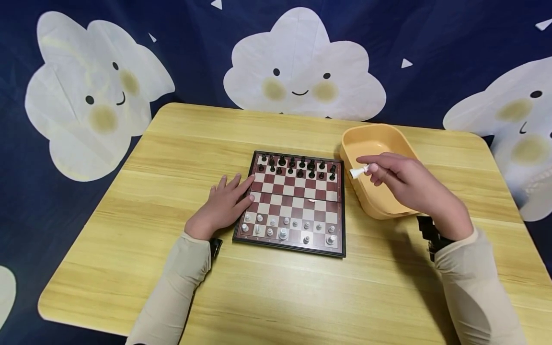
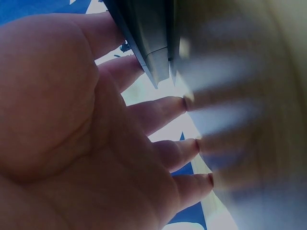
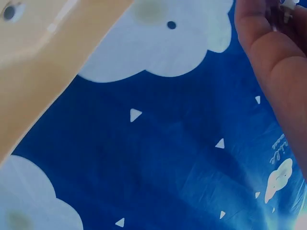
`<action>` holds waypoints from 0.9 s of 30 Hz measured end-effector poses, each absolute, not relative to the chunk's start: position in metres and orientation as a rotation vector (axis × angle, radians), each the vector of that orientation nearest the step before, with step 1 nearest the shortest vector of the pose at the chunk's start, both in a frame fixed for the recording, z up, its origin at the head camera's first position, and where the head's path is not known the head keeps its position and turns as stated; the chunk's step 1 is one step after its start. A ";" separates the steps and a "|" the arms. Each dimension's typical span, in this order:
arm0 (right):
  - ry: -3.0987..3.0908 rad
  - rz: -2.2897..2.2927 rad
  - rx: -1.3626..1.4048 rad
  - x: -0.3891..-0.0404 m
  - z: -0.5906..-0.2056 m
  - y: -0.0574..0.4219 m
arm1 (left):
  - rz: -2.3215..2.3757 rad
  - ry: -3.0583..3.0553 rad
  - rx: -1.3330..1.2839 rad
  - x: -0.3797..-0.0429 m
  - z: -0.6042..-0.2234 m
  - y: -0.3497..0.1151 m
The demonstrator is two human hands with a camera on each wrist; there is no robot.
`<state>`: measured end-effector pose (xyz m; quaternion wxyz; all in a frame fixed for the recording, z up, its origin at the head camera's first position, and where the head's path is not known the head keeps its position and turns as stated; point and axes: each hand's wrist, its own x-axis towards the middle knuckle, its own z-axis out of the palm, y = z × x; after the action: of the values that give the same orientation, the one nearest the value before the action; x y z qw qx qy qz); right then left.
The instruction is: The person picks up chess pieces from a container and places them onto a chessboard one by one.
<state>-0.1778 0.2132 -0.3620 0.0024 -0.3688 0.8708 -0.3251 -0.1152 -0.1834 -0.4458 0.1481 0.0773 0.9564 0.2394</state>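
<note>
My right hand [image 1: 405, 179] pinches a white chess piece [image 1: 359, 171] between thumb and fingers, holding it tilted above the left side of an orange plastic basin [image 1: 364, 203]. In the right wrist view, part of a pale piece [image 3: 288, 12] shows by the fingers. Fingers spread, my left hand [image 1: 222, 203] rests on the table, and its thumb and index finger touch the left edge of the chessboard [image 1: 269, 178]. Black pieces [image 1: 303, 164] fill two rows at the far side. Along the near side stand several white pieces [image 1: 282, 234], with bare squares among the nearest row.
The basin stands just right of the board, close to its edge. Both lie on a wooden table [image 1: 164, 158] with rounded corners. Behind the table hangs a dark blue cloth [image 1: 198, 57] printed with smiling clouds.
</note>
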 end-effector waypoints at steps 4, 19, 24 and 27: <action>2.751 -1.080 -1.189 -0.171 -0.358 0.207 | 0.689 2.741 0.214 -0.115 -0.446 -0.183; 2.746 -1.206 -1.407 -0.152 -0.352 0.182 | 0.673 2.753 0.227 -0.116 -0.446 -0.183; 2.694 -1.201 -1.574 -0.146 -0.354 0.169 | 0.675 2.749 0.222 -0.116 -0.446 -0.183; 2.640 -1.206 -1.595 -0.141 -0.356 0.162 | 0.675 2.747 0.221 -0.116 -0.446 -0.183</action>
<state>-0.1408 0.1622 -0.3561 -0.0850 -0.4798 0.7943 -0.3629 -0.1161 -0.1835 -0.4463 0.1515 0.0769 0.9570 0.2352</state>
